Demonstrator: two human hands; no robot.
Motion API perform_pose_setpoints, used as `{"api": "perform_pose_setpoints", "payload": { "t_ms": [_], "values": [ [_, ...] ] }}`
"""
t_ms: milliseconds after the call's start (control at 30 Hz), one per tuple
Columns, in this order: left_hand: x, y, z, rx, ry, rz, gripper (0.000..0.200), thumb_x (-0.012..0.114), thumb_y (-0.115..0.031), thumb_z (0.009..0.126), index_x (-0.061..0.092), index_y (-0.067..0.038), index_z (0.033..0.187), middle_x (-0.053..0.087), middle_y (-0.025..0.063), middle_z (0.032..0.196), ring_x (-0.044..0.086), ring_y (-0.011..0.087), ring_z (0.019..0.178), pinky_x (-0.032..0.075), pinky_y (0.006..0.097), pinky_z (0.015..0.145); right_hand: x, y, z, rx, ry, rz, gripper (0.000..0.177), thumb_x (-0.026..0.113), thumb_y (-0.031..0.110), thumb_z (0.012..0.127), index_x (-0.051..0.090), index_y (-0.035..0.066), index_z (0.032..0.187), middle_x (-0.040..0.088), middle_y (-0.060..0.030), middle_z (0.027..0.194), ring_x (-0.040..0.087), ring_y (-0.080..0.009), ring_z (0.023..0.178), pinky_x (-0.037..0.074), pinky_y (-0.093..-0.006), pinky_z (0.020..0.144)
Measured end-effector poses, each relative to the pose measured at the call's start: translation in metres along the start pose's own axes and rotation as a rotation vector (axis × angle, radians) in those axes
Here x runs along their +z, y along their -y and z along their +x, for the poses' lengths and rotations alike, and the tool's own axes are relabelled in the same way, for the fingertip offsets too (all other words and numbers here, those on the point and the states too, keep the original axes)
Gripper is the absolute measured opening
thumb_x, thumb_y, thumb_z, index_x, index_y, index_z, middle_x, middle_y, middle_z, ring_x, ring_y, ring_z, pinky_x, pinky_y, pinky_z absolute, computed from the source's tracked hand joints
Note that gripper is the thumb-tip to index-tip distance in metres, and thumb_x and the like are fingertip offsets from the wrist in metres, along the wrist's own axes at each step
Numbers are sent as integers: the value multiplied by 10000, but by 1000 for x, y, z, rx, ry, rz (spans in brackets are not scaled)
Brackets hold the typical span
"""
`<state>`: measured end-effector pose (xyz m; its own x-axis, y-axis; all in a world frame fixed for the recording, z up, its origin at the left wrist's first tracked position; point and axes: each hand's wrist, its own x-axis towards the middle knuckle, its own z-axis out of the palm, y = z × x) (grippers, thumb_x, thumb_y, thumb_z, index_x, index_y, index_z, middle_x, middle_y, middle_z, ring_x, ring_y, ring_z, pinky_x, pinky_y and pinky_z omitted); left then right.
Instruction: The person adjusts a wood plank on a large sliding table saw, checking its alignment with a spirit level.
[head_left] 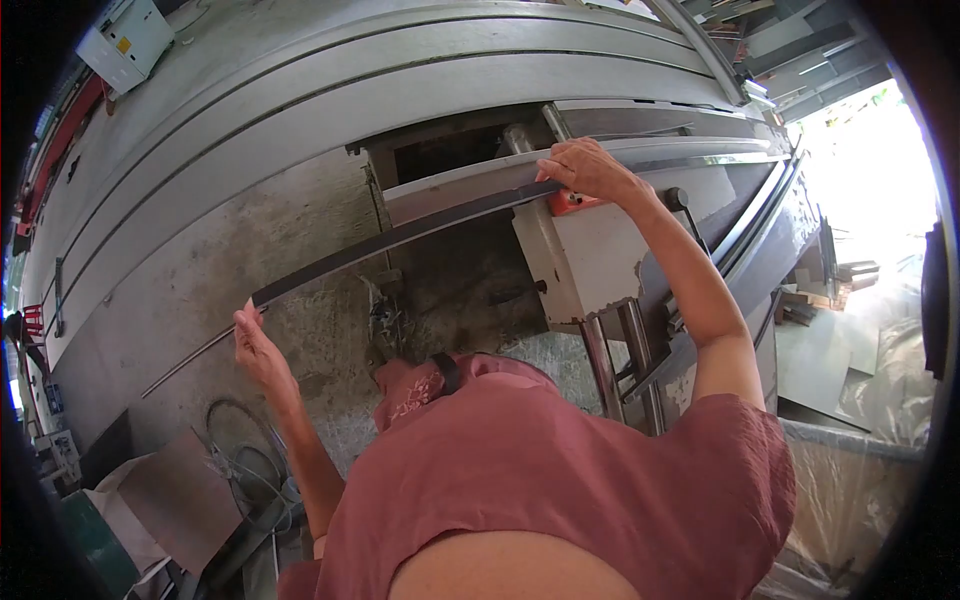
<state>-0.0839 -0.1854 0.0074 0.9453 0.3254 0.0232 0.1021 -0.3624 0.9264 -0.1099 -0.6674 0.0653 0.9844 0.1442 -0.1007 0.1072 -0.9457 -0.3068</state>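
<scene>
A long dark flat strip [400, 235], apparently metal, spans the space between my hands, slanting up toward the right. At its lower end, my left hand [262, 350] has its fingers closed on the strip's tip. My right hand [590, 170] is closed over the upper end, thumb and fingers pinching it. Just below the right hand, a red control box [578, 203] with buttons sits on a pale machine housing [580, 260]. Behind the left hand a thin rod [190, 362] runs down and to the left.
A long grey machine bed [560, 75] with grooves curves across the top. Metal posts [603, 365] and stacked bars [750, 225] stand at the right. Coiled cable [245, 450] and sheet pieces [180, 490] lie lower left. A plastic-covered bin [850, 490] is lower right.
</scene>
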Motion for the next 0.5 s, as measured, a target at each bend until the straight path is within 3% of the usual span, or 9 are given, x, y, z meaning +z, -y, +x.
{"api": "perform_pose_setpoints", "payload": {
  "t_ms": [267,500],
  "values": [
    [20,-5,-11,58,58,-10,551,368,-457,971,595,6,1162,618,140,1085,563,209,1000,410,324,897,1,-43,-7,34,10,-42,468,385,412,937,713,105,805,620,-116,781,599,-317,825,431,-425,798],
    [57,-20,-30,70,129,-42,534,376,-446,972,586,2,1175,616,144,1108,573,218,1020,421,327,901,-15,-63,-33,143,30,-94,453,373,416,938,712,130,851,629,-118,850,587,-307,931,405,-422,860]
  ]
}}
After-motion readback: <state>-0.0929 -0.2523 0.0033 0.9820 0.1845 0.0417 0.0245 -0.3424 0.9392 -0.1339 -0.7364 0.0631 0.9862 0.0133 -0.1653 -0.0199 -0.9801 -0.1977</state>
